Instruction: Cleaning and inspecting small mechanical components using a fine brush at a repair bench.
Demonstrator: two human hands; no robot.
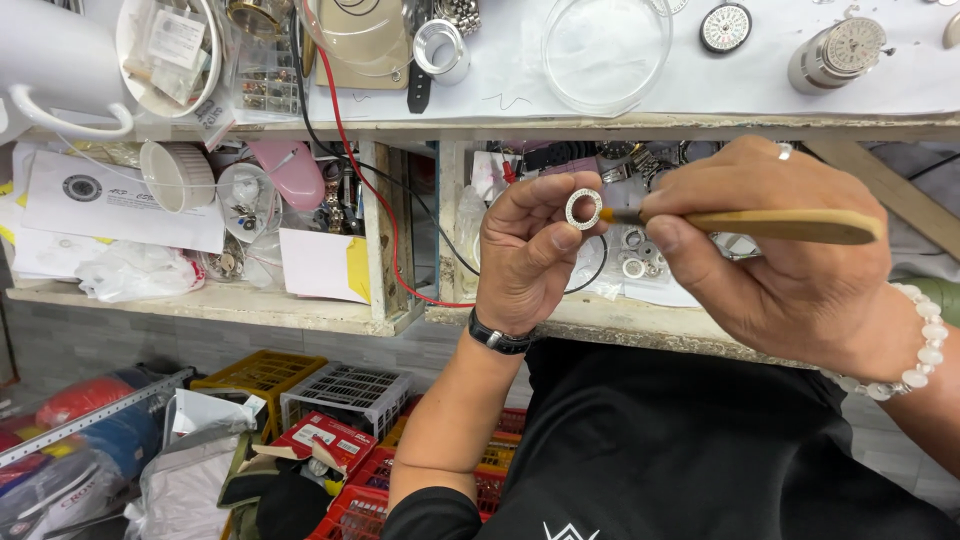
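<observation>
My left hand (528, 255) pinches a small white ring-shaped watch part (583, 209) between thumb and fingertips, held up in front of the open drawer. My right hand (775, 265) grips a wooden-handled brush (780, 226) whose tip touches the right edge of the ring. A black band sits on my left wrist and a white bead bracelet (925, 345) on my right.
A worktop above carries a clear glass dish (605, 50), a watch dial (726, 27), a metal holder with a dial (838, 52) and a parts box (265, 85). The drawers (300, 310) hold small parts, paper and red and black wires. Plastic crates (345, 395) stand on the floor below.
</observation>
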